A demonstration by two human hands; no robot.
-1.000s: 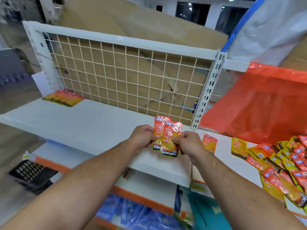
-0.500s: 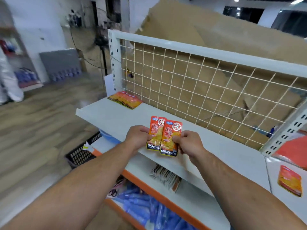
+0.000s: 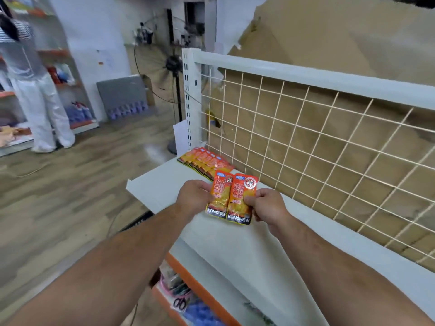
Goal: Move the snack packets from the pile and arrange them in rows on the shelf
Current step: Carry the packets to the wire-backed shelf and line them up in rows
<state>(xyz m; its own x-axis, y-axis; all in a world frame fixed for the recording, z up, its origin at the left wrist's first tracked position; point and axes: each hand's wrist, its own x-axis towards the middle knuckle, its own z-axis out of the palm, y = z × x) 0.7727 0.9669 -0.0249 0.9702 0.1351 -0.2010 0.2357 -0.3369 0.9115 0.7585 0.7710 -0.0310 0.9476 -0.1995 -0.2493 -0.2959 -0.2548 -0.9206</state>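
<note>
Two orange-and-yellow snack packets marked KONCHEW are held side by side above the white shelf (image 3: pixel 235 250). My left hand (image 3: pixel 194 196) grips the left packet (image 3: pixel 220 196) by its left edge. My right hand (image 3: pixel 267 204) pinches the right packet (image 3: pixel 239 203) at its right edge. Just beyond them, a row of several matching packets (image 3: pixel 204 162) lies overlapped on the shelf's far left corner, against the wire grid back. The pile of loose packets is out of view.
A cream wire grid (image 3: pixel 317 142) in a white frame backs the shelf, with cardboard behind it. Lower shelves with goods sit below. A standing fan (image 3: pixel 173 67) is past the shelf's left end. A person in white trousers (image 3: pixel 40 102) stands at far-left shelving.
The view has swung left along the shelf. Both hands carried the two packets toward the left end, and the row of laid packets is now close in front of them.
</note>
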